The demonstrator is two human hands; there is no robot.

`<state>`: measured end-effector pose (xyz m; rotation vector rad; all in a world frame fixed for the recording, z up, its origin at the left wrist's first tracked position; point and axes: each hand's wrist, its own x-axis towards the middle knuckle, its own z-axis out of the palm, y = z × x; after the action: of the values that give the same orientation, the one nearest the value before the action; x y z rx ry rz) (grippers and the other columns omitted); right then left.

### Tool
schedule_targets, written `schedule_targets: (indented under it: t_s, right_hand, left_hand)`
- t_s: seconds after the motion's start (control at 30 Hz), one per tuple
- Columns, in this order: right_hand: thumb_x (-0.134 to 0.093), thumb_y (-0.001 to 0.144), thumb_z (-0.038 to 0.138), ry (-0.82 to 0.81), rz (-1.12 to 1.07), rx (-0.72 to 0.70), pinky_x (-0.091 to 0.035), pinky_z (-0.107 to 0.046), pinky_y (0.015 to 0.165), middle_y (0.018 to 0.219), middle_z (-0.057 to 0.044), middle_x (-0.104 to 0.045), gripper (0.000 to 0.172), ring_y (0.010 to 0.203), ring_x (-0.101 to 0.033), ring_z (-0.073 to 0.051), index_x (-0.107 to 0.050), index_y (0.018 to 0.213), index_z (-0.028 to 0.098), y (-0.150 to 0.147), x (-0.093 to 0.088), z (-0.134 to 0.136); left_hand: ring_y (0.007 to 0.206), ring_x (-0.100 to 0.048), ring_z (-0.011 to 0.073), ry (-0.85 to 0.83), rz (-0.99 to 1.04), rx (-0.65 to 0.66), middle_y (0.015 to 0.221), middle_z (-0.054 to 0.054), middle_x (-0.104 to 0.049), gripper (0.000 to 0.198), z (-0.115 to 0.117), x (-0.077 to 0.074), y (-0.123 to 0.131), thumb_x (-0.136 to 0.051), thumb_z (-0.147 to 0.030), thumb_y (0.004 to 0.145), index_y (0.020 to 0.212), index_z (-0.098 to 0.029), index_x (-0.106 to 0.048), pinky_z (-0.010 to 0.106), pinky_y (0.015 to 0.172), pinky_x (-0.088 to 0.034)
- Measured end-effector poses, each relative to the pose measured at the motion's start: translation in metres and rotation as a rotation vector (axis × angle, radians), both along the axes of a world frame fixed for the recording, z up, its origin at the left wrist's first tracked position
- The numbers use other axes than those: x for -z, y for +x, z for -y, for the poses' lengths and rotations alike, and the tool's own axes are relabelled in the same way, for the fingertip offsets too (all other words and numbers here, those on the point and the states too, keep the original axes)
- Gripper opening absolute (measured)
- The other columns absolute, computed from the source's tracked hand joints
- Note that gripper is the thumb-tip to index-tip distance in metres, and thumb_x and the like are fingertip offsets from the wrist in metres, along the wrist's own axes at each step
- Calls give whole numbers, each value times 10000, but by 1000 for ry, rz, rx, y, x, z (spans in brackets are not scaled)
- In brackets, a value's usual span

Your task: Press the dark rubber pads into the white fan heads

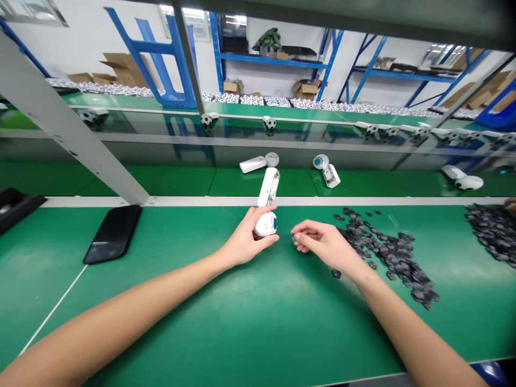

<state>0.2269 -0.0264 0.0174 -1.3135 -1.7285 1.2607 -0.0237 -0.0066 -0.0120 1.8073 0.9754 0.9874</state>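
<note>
My left hand (245, 241) grips a white plastic device (268, 188) around its round head, which has a teal centre. The long body of the device rises away from me and crosses the metal rail. My right hand (324, 245) hovers over the green mat (258, 301), fingers loosely curled, with nothing visible between them. Its fingertips point toward the device, with a small gap between them. Just beyond this hand lies a loose pile of dark, flat pieces (387, 251).
Several similar white devices (329, 174) lie on the green belt (173, 181) beyond the rail (201, 201). A black flat slab (113, 234) lies at left. A second dark pile (494, 234) and another person's fingers (510, 204) show at far right. A grey post (68, 121) slants across the left.
</note>
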Motion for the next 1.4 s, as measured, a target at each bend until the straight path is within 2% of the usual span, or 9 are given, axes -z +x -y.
schedule_targets:
  t_s: [0.1, 0.3, 0.4, 0.57, 0.77, 0.87, 1.03, 1.33, 1.4]
  right_hand:
    - [-687, 950, 435, -33, 57, -41, -589, -354, 887, 979, -54, -815, 237, 960, -768, -250, -786, 1022, 232, -2, -5, 4]
    - [-713, 935, 458, -108, 36, -94, -585, -354, 912, 1050, -57, -821, 288, 1019, -767, -258, -797, 1100, 238, -6, -2, 9]
    - [-680, 957, 407, -105, 46, -118, -596, -351, 851, 984, -48, -807, 284, 911, -769, -228, -743, 1174, 234, -8, 3, 8]
    - [-511, 1046, 403, 74, 258, -74, -548, -313, 676, 843, -14, -723, 256, 702, -658, -172, -701, 1132, 255, -5, 6, 4]
    - [-534, 1030, 409, -108, 107, -67, -582, -319, 733, 910, -48, -733, 255, 791, -704, -187, -695, 1098, 222, 1, 7, 2]
    - [-502, 1034, 359, -69, 100, -66, -538, -289, 674, 814, -6, -676, 211, 695, -633, -156, -672, 1032, 233, 0, 6, 3]
    - [-436, 1025, 279, -70, 91, -96, -529, -287, 704, 795, -11, -657, 293, 737, -620, -163, -708, 939, 217, -3, 5, 4]
    - [-666, 940, 343, 111, 291, -97, -584, -378, 892, 1109, -38, -788, 219, 995, -727, -251, -792, 1112, 293, 2, 7, 2]
    - [-687, 941, 390, 141, 295, -70, -595, -378, 840, 1055, -44, -803, 205, 922, -741, -256, -811, 1068, 288, 1, 6, 2]
  left_hand:
    - [1119, -600, 245, 7, 2, -16, 1345, 82, -513, 677, -1, 0, 0, -758, -307, 895, 1501, -355, -459, 381, 930, -557]
    - [1003, -607, 219, 39, -46, -12, 1181, 57, -540, 577, 0, -3, 0, -784, -310, 868, 1404, -319, -571, 377, 905, -538]
    - [1016, -602, 222, 57, -65, 10, 1190, 58, -545, 578, 0, -4, 0, -784, -302, 870, 1406, -318, -571, 378, 928, -519]
    - [974, -595, 205, 35, -46, 0, 1178, 51, -528, 571, 1, -4, 0, -762, -324, 892, 1421, -327, -547, 347, 883, -518]
    - [976, -589, 205, 47, -45, -2, 1213, 64, -557, 542, 1, -2, 1, -743, -310, 903, 1408, -310, -544, 333, 854, -502]
    - [999, -596, 211, 38, -47, 9, 1245, 70, -576, 525, 1, -3, 1, -738, -301, 904, 1392, -294, -546, 348, 883, -496]
    - [1056, -600, 225, 26, -38, 9, 1280, 74, -569, 522, 1, -4, 0, -744, -297, 897, 1383, -294, -554, 351, 904, -495]
    - [1096, -612, 241, 23, -30, 0, 1303, 78, -578, 524, 0, -3, 0, -740, -297, 892, 1381, -291, -554, 369, 938, -500]
    - [1099, -615, 242, 33, -31, -3, 1309, 81, -580, 528, 0, -3, 0, -742, -301, 888, 1382, -289, -555, 367, 936, -505]
